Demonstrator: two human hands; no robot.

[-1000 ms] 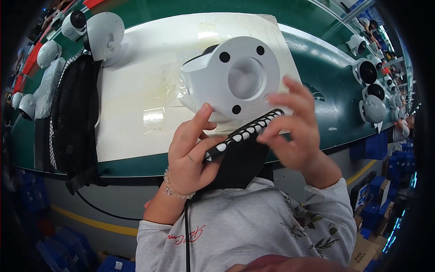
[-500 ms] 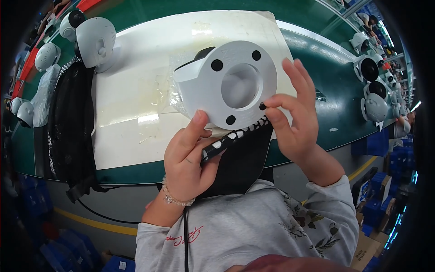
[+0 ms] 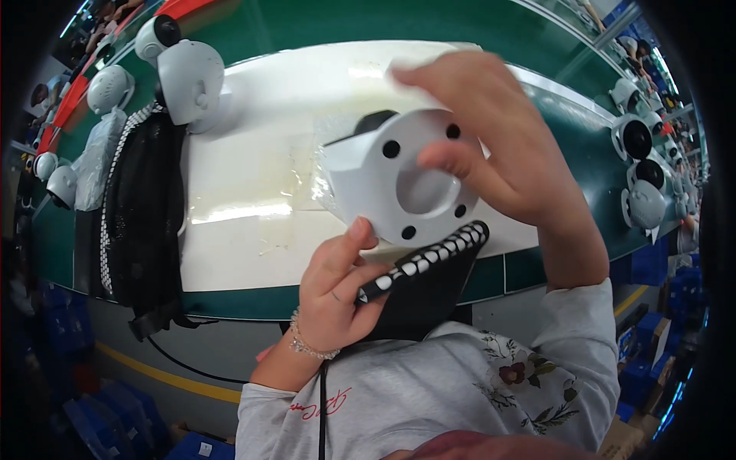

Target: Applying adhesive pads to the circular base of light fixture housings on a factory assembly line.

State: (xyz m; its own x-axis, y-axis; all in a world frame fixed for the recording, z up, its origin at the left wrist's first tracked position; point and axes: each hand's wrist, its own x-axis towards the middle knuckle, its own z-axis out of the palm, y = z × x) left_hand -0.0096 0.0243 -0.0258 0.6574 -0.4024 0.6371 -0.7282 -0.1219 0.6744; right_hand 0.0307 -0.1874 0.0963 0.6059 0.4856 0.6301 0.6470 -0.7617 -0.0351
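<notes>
A white round camera housing [image 3: 399,184] with a flat base plate and several black screw holes is held up over the white mat [image 3: 253,199], base facing me. My right hand [image 3: 491,138] grips it from above and the right, fingers over its rim. My left hand [image 3: 337,287] is below it, thumb touching the lower edge, fingers closed on the rim of a black mesh bag with a black-and-white edge [image 3: 425,264]. Clear plastic film [image 3: 326,180] clings to the housing's left side.
A stack of black mesh bags [image 3: 138,222] lies at the mat's left edge. Several white dome cameras [image 3: 188,77] stand at the far left on the green bench [image 3: 322,23], and more [image 3: 640,176] line the right side. Blue crates [image 3: 644,264] sit below.
My right hand has moved up from the bag's rim onto the top of the housing. The housing has risen and come closer. My left hand keeps hold of the bag.
</notes>
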